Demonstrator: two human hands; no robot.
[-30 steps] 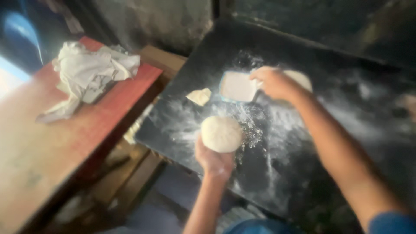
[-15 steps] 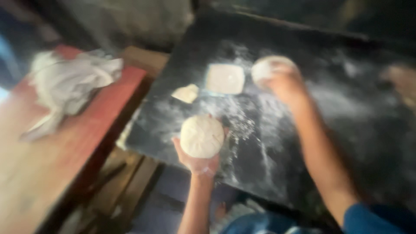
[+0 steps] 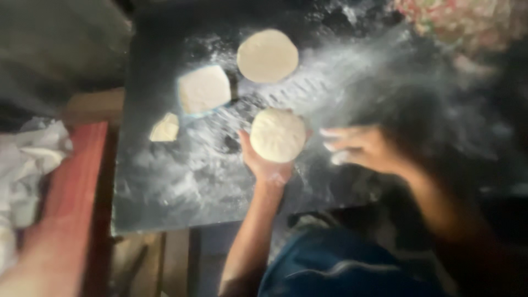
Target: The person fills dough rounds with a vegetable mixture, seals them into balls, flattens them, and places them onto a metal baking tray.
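Observation:
My left hand cups a round, flattened ball of dough from below, just above the floured black slab. Blurred and floury, my right hand hovers to the right of that dough with fingers spread and nothing in it. A second, flatter dough disc lies on the slab farther back.
A square white container of flour sits on the slab beside a small pale dough scrap. At the left is a red wooden table with a crumpled white cloth. A flowered fabric shows at top right.
My right hand left the flatter dough disc on the slab and swung back toward me, beside the dough in my left hand. The view shifted so the slab now sits more central.

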